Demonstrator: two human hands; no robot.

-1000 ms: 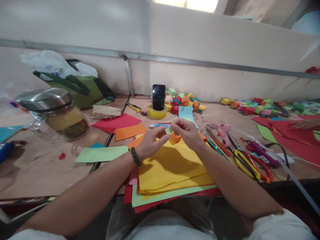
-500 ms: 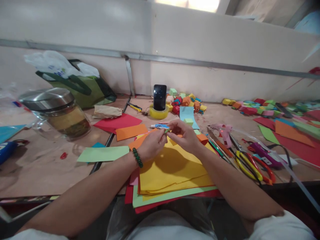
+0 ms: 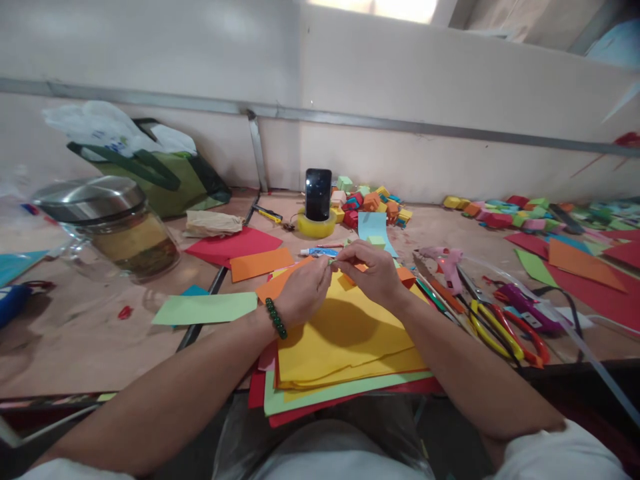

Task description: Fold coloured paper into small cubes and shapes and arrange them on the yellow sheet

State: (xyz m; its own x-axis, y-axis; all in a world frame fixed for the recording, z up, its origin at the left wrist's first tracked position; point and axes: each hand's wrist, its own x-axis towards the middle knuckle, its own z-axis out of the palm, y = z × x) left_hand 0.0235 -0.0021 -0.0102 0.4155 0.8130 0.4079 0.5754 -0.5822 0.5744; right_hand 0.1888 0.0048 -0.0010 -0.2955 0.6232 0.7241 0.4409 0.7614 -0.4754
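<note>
Over a stack of yellow sheets (image 3: 345, 353), my two hands meet at the fingertips. My left hand (image 3: 304, 292) wears a green bead bracelet (image 3: 276, 318) and pinches a small piece of green paper (image 3: 331, 262), mostly hidden by the fingers. My right hand (image 3: 374, 272) has thumb and index finger closed on the same piece. Behind the right hand sit a light green paper cube (image 3: 376, 241) and a curled light blue strip (image 3: 373, 225). A small blue-and-white tube (image 3: 320, 253) lies just beyond the left fingertips. An orange folded piece (image 3: 406, 277) rests beside the right wrist.
A phone (image 3: 319, 193) stands in a yellow tape roll (image 3: 316, 225), near piled paper cubes (image 3: 371, 201). To the right lie a pink glue gun (image 3: 451, 270), scissors (image 3: 490, 333) and a purple tool (image 3: 530, 310). A glass tea jug (image 3: 135, 243) and green bag (image 3: 165, 187) occupy the left.
My right thumb and index finger, formerly apart, have closed at the green piece. Less of that piece shows between my hands. The camera view has shifted slightly.
</note>
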